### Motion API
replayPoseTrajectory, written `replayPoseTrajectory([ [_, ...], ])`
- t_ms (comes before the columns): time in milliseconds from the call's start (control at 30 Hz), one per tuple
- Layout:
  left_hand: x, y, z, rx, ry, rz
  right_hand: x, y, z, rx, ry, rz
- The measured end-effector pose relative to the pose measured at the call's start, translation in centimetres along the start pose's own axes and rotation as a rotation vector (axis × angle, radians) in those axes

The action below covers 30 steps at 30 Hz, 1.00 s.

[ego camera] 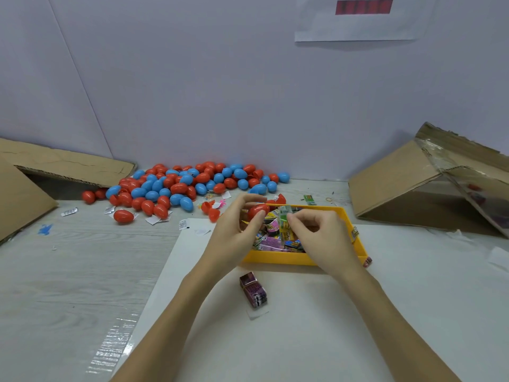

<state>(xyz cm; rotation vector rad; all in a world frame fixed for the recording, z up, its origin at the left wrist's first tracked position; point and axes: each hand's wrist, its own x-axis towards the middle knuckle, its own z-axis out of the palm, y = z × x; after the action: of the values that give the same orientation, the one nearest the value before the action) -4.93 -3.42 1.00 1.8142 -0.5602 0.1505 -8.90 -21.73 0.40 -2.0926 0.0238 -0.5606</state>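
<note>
Both hands over the yellow tray, bringing a red egg and a green packet together.

Counter [82, 271] carries an egg pile [187, 183], red and blue, along its back edge, a white sheet [303, 340] at the front edge, and the yellow tray [281, 257] on the sheet. Left hand [234, 232] curls its fingers round the red egg [259, 210] above the tray's back-left corner. Right hand [322, 238] pinches the green packet [285, 216] with thumb and fingertips, just beside the egg. A purple packet [254, 290] lies loose near the tray's front wall. Likely risks: the packet looks long for the egg and may jam or crumple, and the fingertip grip could slip and let the egg roll away. Can't tell if the egg is whole or a half.
</note>
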Motion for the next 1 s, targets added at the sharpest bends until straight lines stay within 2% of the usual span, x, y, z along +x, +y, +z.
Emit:
replayPoseTrajectory([
  [133, -0.11, -0.47, 0.06, 0.118, -0.017, 0.014, -0.24, 0.27, 0.46, -0.234, -0.018, -0.15],
  [233, -0.3, -0.37, 0.37, 0.143, -0.047, 0.058, -0.23, 0.28, 0.58, -0.231, -0.051, -0.161],
  [533, -0.4, -0.44, 0.56, 0.239, 0.004, 0.142, -0.46, -0.16, 0.63, -0.175, -0.118, -0.183],
  [800, -0.14, -0.5, 0.53, 0.035, -0.016, 0.048, -0.03, -0.39, 0.31, 0.104, -0.048, 0.044],
  [1000, 0.13, -0.78, 0.28, -0.059, 0.057, -0.002, 0.12, -0.17, -0.19, 0.266, -0.004, 0.192],
])
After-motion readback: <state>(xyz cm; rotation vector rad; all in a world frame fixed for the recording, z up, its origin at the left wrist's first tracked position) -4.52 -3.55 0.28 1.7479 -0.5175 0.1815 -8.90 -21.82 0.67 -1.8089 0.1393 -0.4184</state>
